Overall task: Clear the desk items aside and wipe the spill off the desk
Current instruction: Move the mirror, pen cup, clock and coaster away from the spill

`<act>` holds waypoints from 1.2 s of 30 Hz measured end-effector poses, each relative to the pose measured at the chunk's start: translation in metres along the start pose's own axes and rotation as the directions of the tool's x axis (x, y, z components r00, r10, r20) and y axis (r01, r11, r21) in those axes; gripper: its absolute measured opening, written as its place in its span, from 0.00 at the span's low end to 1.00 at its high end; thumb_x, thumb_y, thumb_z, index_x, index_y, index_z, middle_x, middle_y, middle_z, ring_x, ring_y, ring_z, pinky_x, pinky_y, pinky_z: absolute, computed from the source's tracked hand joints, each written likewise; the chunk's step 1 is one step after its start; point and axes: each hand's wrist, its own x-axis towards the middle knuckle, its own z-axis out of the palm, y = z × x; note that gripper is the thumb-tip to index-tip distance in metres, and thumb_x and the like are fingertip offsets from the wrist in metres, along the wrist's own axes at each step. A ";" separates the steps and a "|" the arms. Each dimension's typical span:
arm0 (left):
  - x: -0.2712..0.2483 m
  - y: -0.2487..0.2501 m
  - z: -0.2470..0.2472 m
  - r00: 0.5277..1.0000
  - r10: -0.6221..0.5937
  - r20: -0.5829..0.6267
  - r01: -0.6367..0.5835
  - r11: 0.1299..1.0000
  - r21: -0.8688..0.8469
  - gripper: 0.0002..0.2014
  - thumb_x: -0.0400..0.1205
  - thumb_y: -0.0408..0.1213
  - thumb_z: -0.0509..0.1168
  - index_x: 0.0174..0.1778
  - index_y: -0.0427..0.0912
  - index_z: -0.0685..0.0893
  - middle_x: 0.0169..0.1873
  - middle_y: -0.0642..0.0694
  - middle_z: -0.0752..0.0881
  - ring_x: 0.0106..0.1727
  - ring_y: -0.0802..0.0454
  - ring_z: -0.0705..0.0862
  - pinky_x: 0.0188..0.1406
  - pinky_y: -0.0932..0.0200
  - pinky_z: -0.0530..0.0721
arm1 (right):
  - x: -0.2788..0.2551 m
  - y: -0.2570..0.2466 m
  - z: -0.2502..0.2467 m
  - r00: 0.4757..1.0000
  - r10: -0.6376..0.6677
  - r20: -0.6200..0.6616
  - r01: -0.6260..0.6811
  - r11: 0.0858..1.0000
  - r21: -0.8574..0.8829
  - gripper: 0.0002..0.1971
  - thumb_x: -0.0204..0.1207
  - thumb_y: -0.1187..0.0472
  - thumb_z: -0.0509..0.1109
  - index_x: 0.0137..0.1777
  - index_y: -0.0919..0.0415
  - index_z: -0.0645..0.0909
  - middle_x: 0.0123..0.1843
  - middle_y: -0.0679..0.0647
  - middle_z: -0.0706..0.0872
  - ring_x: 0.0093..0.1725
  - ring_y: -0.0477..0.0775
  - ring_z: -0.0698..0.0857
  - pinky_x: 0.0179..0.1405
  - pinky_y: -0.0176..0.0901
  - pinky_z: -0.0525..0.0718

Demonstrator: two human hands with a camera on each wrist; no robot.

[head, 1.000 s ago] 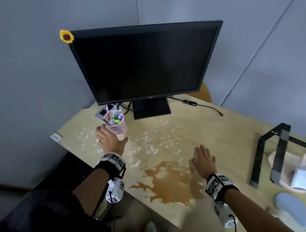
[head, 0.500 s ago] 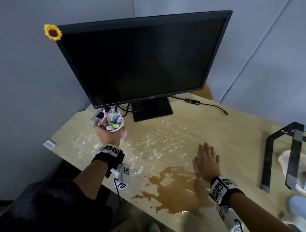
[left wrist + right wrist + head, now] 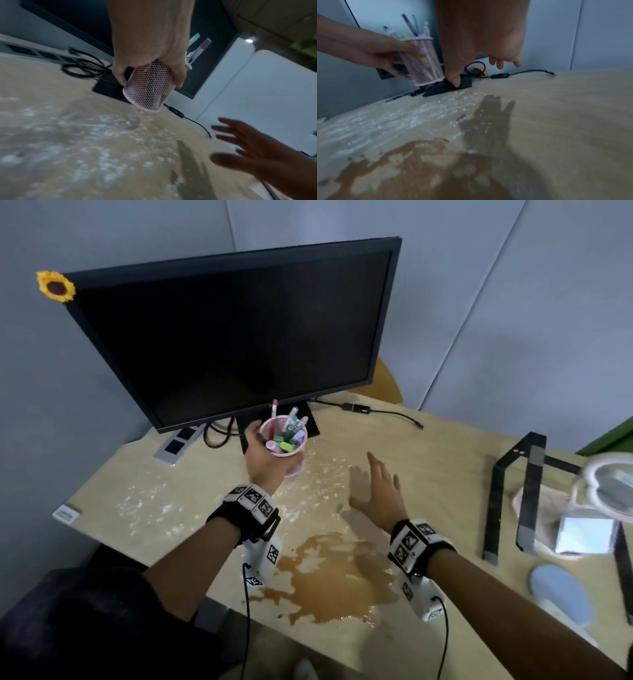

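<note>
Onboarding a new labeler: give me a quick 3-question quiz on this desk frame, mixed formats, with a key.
1. True or false: the left hand holds the pink pen cup lifted off the desk.
2. Multiple choice: the right hand is A) gripping a cloth, B) open, holding nothing, C) holding a pen.
3. Fill in: the brown spill lies near the desk's ____ edge, the one closest to the person.

Key: 1 true (the left wrist view shows its base clear of the surface); 2 B; 3 front.

Pink mesh pen cup; pale wood-grain desk.
</note>
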 end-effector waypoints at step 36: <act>-0.242 -0.030 0.150 0.379 -0.229 0.897 -0.697 0.567 0.439 0.68 0.60 0.66 0.74 0.83 0.47 0.35 0.83 0.52 0.33 0.81 0.54 0.28 0.79 0.39 0.27 | -0.206 0.165 -0.034 0.791 0.457 -0.406 -0.159 0.795 0.585 0.38 0.47 0.50 0.88 0.56 0.47 0.73 0.51 0.42 0.88 0.50 0.40 0.86 0.42 0.17 0.76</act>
